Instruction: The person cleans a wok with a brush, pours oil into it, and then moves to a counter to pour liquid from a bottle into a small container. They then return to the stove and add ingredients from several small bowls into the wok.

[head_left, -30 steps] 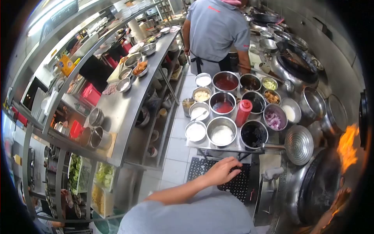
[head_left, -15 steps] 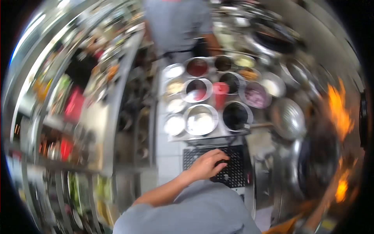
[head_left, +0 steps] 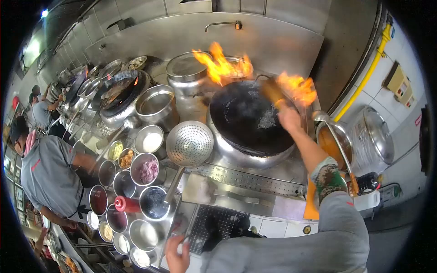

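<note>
My right hand grips a brown wok brush, blurred by motion, over the far right part of a large black wok. Whitish wet patches show on the wok's dark inside. Low in the view, my left hand has its fingers curled at the near corner of the condiment table; what they hold, if anything, I cannot make out. A perforated metal strainer rests left of the wok. A ladle's handle leans out of a pot of dark liquid.
Flames rise behind the wok. A pot of orange-brown liquid with a ladle stands at right. Several metal containers and a red squeeze bottle crowd the left. A co-worker in grey stands beyond them. A faucet juts from the back wall.
The view has swung right, bringing the wok to the middle. My left hand, earlier over the black perforated mat, is now beside the condiment table. My right arm, earlier at the lower right edge, shows fully.
</note>
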